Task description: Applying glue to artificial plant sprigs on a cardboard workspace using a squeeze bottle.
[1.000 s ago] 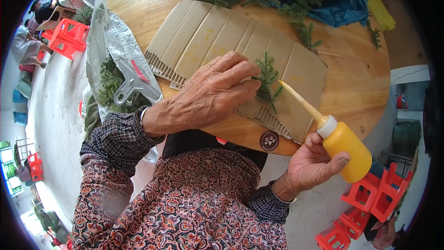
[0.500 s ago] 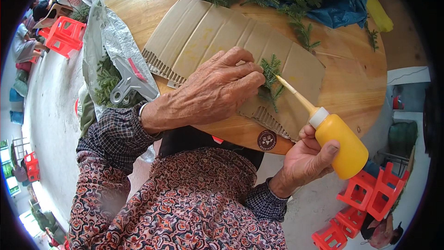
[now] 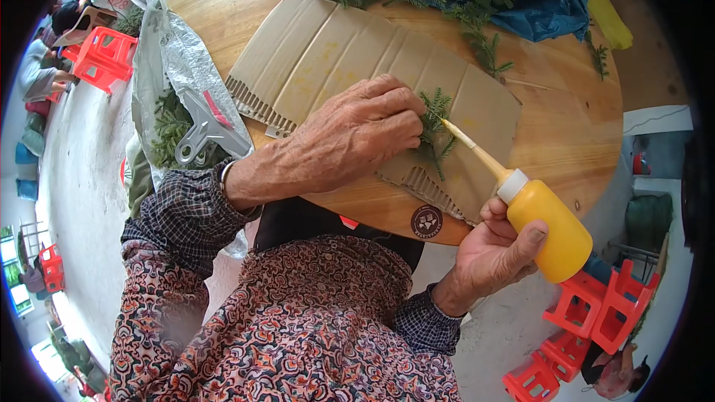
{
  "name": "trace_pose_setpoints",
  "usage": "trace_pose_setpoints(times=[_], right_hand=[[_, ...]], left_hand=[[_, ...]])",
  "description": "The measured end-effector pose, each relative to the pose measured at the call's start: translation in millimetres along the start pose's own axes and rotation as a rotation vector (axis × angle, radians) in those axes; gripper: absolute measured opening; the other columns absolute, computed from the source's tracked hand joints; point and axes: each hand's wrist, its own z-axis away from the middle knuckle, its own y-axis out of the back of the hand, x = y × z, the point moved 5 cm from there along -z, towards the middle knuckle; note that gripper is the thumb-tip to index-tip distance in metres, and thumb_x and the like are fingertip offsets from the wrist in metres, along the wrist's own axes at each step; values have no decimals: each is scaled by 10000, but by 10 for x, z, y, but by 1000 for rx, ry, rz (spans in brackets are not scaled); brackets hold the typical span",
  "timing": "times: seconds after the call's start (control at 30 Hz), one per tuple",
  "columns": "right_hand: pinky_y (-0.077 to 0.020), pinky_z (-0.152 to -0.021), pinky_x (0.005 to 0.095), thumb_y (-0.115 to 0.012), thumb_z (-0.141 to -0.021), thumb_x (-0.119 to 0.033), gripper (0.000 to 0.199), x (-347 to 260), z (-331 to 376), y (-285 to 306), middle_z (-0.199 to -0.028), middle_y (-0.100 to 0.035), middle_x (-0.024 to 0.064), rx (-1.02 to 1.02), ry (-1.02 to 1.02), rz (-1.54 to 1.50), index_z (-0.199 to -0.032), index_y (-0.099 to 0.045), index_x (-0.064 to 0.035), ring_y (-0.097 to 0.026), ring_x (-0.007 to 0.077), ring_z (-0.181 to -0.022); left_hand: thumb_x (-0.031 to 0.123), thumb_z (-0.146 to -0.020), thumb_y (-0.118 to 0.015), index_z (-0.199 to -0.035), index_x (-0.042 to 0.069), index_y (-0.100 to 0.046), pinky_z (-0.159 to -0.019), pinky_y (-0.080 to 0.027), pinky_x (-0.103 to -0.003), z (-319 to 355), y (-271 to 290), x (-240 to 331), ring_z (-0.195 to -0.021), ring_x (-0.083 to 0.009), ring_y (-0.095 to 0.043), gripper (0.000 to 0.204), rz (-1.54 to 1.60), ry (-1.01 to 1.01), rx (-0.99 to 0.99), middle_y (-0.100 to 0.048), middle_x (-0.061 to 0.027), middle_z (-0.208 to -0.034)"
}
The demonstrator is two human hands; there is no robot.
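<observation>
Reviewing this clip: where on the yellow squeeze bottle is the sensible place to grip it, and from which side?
Probably the yellow squeeze bottle's wide body, from below on the near side, as the right hand has it. The body is broad; the thin nozzle tilts up-left toward the green sprig and should stay free.

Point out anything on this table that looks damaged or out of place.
The corrugated brown cardboard sheet has a ragged near edge with its fluting exposed, and yellowish stains on top. Loose green fir sprigs lie scattered on the round wooden table.

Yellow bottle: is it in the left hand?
No. The yellow bottle sits in the right hand, its nozzle aimed at the green sprig that the left hand presses onto the cardboard sheet.
</observation>
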Motion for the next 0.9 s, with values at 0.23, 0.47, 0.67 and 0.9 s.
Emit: trace_pose_setpoints(times=[0.23,0.47,0.67,0.9], right_hand=[[-451,-530,233,-626,-832,-310,467,-5,-1,-6,-1031,-622,186,12,7,-31,-1161,-492,-7,-579,164,-615],[-472,-578,226,-607,-891,-279,348,-60,-2,-22,-884,-630,133,-15,28,-75,-1091,-519,-7,-560,155,-619],[-448,-544,217,-587,-874,-376,456,-93,-31,25,-968,-624,153,31,69,-79,-1136,-510,-10,-555,142,-626],[-407,-492,204,-571,-837,-512,629,-173,73,129,-1068,-598,182,90,119,-16,-1256,-446,-60,-526,142,-622]], left_hand=[[159,-800,-577,-969,76,-541,-806,-433,-316,-31,10,20,-933,-225,-490,192,-38,-6,-70,-520,-75,-999],[162,-828,-581,-1016,80,-543,-818,-435,-329,-65,33,37,-954,-226,-499,209,-46,13,-24,-532,-69,-1005],[147,-839,-618,-1010,57,-596,-859,-450,-353,-56,7,12,-1015,-240,-513,195,23,135,-84,-545,-79,-1085],[200,-818,-570,-941,92,-592,-845,-393,-337,-52,-35,-5,-981,-233,-471,165,-28,41,-55,-503,-81,-1037]])
